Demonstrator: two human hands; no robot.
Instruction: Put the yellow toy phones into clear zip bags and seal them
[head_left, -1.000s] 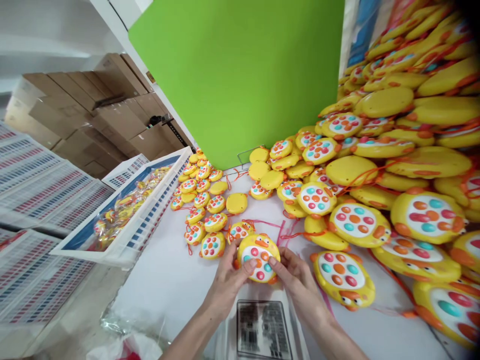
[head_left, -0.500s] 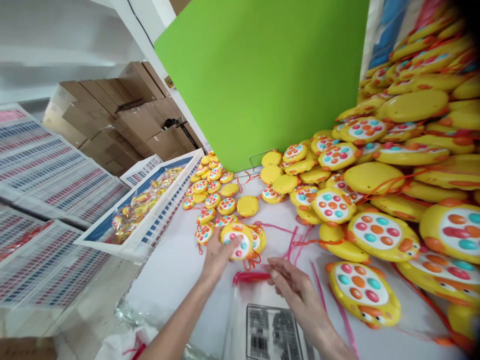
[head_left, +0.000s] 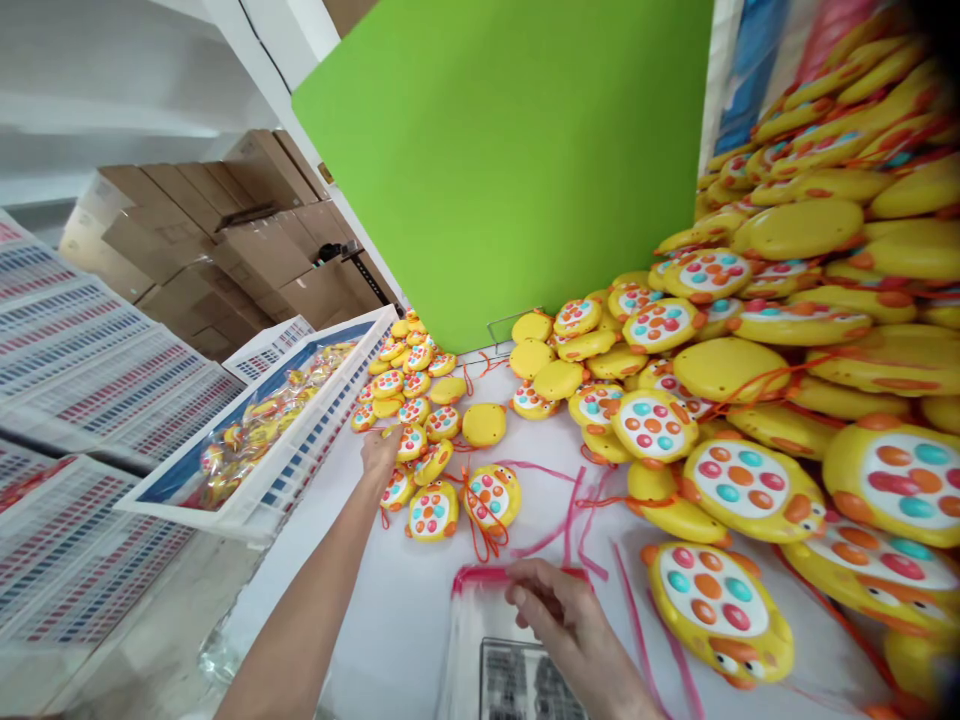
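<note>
My left hand (head_left: 379,450) reaches far forward into a small heap of yellow duck toys (head_left: 409,400) with coloured buttons; its fingers close around one toy (head_left: 412,441) at the heap's near edge. My right hand (head_left: 547,605) rests low in the middle, fingers pinching the pink-zipped top edge of a clear plastic bag (head_left: 491,650) with a printed label. A duck toy with an orange cord (head_left: 491,497) lies on the white table between the hands.
A large pile of the same duck toys (head_left: 787,330) fills the right side. A green board (head_left: 510,160) stands at the back. A white crate with bagged toys (head_left: 255,440) sits at left, more crates and cardboard boxes (head_left: 202,230) behind. Pink strings (head_left: 577,500) lie loose.
My left hand set the duck toy down and stretched forward to the small heap. My right hand let go of that toy and took the bag's top edge.
</note>
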